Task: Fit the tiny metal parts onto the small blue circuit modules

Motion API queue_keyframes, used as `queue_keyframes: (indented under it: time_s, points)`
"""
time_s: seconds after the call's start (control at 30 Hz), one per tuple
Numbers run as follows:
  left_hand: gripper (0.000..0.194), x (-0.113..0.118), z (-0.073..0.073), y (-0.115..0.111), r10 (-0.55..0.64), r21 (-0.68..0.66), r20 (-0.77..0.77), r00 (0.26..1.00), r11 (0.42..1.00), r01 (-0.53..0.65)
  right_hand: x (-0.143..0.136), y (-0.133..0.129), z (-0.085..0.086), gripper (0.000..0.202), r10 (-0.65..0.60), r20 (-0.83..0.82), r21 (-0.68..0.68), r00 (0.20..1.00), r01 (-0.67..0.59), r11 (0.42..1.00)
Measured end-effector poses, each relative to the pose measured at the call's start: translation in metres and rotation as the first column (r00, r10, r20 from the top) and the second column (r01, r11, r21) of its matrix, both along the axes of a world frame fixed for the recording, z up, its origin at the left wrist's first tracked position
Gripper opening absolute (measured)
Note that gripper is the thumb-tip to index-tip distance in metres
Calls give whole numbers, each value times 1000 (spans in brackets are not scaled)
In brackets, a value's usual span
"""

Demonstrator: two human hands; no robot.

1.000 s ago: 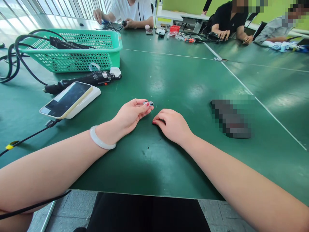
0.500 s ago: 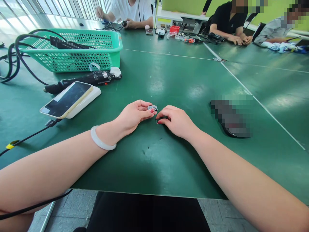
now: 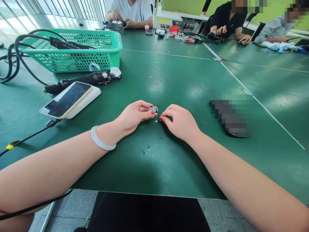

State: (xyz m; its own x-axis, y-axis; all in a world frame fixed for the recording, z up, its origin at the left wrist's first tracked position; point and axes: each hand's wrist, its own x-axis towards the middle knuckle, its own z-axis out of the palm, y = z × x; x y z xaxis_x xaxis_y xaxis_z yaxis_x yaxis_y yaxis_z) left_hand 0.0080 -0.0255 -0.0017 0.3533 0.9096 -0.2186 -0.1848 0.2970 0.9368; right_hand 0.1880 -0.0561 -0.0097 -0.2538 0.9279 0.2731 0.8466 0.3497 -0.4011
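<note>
Between the thumb and fingers of my left hand [image 3: 135, 115] is a small grey and black electronic part [image 3: 153, 109]. Just to its right, my right hand [image 3: 180, 121] pinches the end of a small flat piece [image 3: 158, 120] with a pale edge and dark middle, low over the green table [image 3: 149, 164]. The two hands are close together and do not touch. The fingertips hide part of each piece.
A phone [image 3: 69, 99] on a white block lies at left, near a black tool [image 3: 82, 80] and a green basket [image 3: 79, 59] with cables. At right lies a dark, blurred object [image 3: 231, 120]. People sit at the table's far side.
My right hand has shifted slightly right and closed to a tighter pinch, and more of the small flat piece shows. My left hand has barely moved. Far people's hands have moved.
</note>
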Motion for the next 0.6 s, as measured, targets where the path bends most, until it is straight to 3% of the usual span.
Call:
queue_keyframes:
  time_s: [0.37, 0.5, 0.6]
  points:
    - [27, -1, -6, 1, -59, 108, -74, 996, 992, 67, 0, 3, -4, 19, 31, 109, -26, 994, -28, 999]
    - [28, 0, -5, -1, -62, 128, -149, 987, 988, 81, 8, 3, 0, 19, -28, 113, 15, 993, 27, 1000]
    - [29, 3, -3, -4, -72, 120, -181, 981, 988, 95, 11, 0, 8, 18, -106, 29, 119, 994, 102, 988]
